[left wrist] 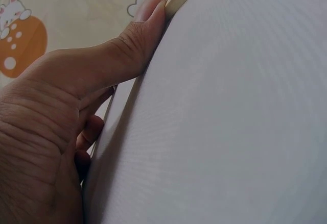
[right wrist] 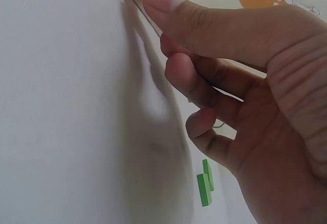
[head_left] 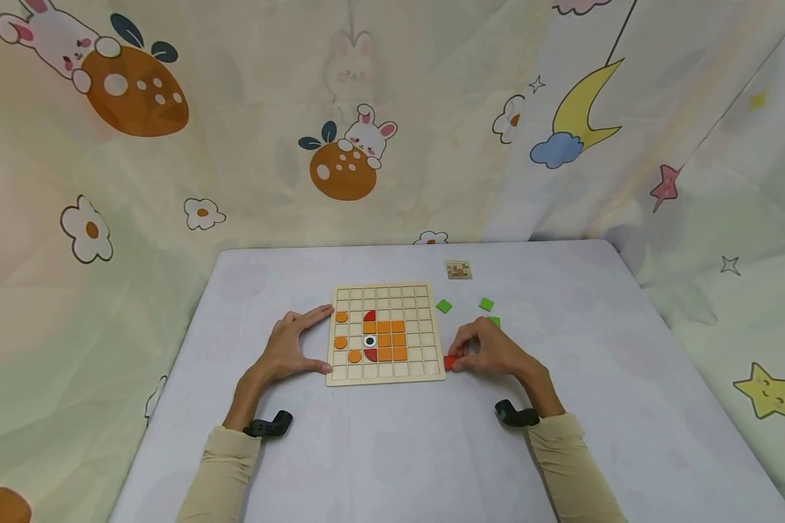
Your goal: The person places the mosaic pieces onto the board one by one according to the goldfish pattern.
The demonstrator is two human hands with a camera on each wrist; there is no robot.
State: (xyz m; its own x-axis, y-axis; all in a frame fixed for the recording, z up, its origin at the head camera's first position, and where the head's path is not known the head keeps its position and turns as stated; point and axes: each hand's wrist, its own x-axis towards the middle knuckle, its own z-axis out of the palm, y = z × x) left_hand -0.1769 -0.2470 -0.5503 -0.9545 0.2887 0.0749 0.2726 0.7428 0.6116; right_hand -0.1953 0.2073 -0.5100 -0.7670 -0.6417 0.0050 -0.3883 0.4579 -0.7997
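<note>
A wooden grid board (head_left: 421, 312) lies flat on the table. My left hand (head_left: 284, 349) touches its left edge, thumb near the front corner and index finger farther back; the thumb (left wrist: 135, 45) at the edge shows in the left wrist view. Beyond the right edge of the board, my right hand (head_left: 493, 352) pinches a red tile (head_left: 450, 362) between thumb and fingers. On the grid sit orange square tiles (head_left: 399, 340), orange round pieces (head_left: 341, 317), two red quarter-round pieces (head_left: 370, 316) and a white eye tile (head_left: 369, 341).
Green tiles (head_left: 444, 306) lie to the right of the board, one partly hidden behind my right hand. A small patterned card (head_left: 459, 270) rests near the back of the table. A white cloth (head_left: 392, 450) covers the tabletop, and a printed curtain (head_left: 248, 145) hangs behind.
</note>
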